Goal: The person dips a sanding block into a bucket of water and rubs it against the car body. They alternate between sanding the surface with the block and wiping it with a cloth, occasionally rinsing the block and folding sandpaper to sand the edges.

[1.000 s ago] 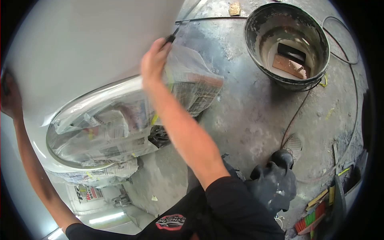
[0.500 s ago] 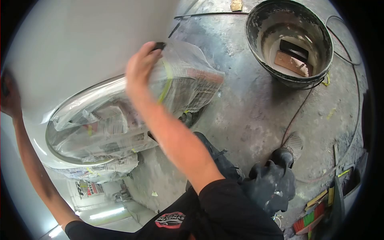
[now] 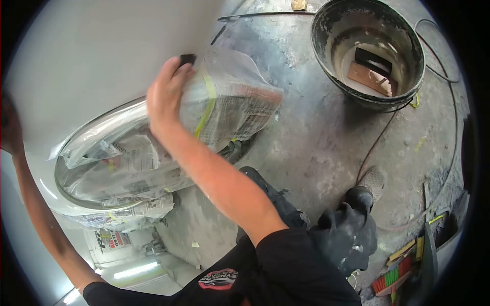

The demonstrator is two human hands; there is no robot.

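Note:
My right hand [image 3: 167,92] is closed around a small black block [image 3: 187,59], against a smooth pale grey vehicle panel [image 3: 117,46]. Below and beside that hand, clear plastic sheeting and newspaper [image 3: 143,153] cover a rounded opening in the panel, with a strip of yellow-green tape [image 3: 208,104] across it. At the far left edge of view my left hand [image 3: 11,133] is raised against the panel, its fingers curled at something dark. The dim rim of the picture hides what that is.
A dirty black bucket [image 3: 319,61] stands on the stained concrete floor [image 3: 306,143]; milky liquid, a black block and a brown block [image 3: 365,76] are inside. A hose [image 3: 375,148] runs across the floor. A red-and-green bristled brush [image 3: 392,280] lies at lower right, near my shoe [image 3: 372,183].
My right hand and the black block have shifted left along the panel. My left hand has moved slightly further toward the left edge. The view has shifted a little.

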